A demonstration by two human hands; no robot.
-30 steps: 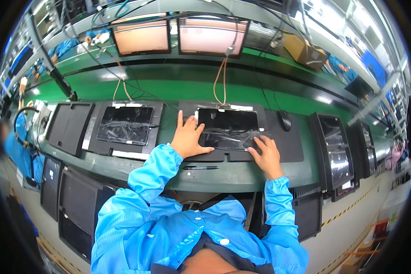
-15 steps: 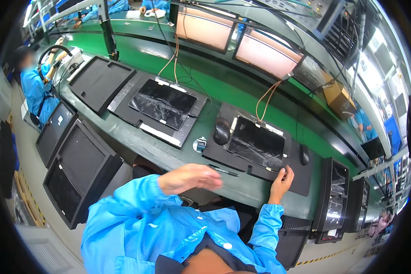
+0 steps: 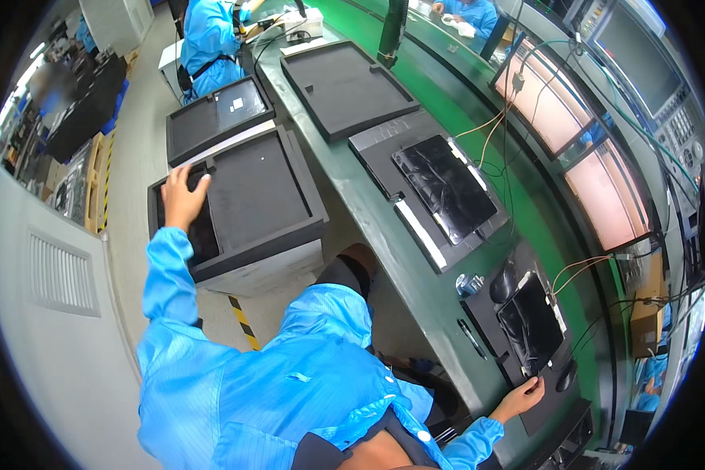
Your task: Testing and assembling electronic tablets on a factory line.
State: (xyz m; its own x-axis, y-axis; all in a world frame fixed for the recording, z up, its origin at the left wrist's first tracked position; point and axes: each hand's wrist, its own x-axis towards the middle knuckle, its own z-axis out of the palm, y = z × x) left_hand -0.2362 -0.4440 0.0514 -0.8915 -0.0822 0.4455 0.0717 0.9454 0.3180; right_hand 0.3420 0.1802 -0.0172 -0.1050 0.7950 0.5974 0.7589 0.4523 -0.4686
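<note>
My left hand [image 3: 182, 197] reaches to the left side of a black foam tray [image 3: 317, 223]. Its fingers are apart, over a dark glossy screen panel [image 3: 204, 239] lying in the tray; whether they touch it I cannot tell. Far over on the right, my right hand [image 3: 518, 400] is at the near corner of another dark screen panel [image 3: 529, 323]. This panel lies on a black mat, with white strips along its edge. The right fingertips are bent together at that corner, and what is between them is hidden. A pen [image 3: 471, 338] lies beside the mat.
A third screen panel [image 3: 446, 188] rests on a black board on the green bench. Behind it lies a black foam tray [image 3: 348, 88]. Computer mice [image 3: 504, 283], a small round item [image 3: 468, 284] and hanging cables are near. A co-worker [image 3: 211, 39] stands at the far end.
My view has turned left. My left hand has swung from in front of my body out to the foam tray on the left. My right hand stays at the panel's corner, fingers now more bent.
</note>
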